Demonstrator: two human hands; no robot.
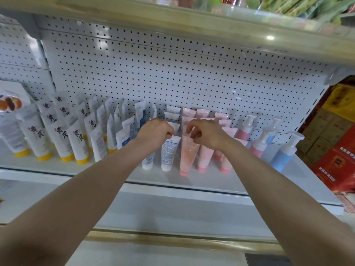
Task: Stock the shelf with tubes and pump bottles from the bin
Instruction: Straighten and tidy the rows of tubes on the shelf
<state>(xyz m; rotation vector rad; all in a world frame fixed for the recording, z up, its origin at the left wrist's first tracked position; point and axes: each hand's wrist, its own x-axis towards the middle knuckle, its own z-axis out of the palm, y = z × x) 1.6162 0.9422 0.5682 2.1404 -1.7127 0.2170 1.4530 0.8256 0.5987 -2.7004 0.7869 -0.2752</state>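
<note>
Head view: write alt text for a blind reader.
Two hands reach onto a shelf: the left hand pinches the top of a white tube, the right hand a pink tube. Yellow-capped tubes stand left, pump bottles right.

The white shelf [201, 179] carries, from left to right, rows of yellow-capped tubes [57, 135], white tubes [169, 154] and pink tubes [187, 156] (all standing cap-down, the rows running back toward the pegboard [172, 73]), then pink and blue pump bottles [284, 150] upright at the right end.
</note>
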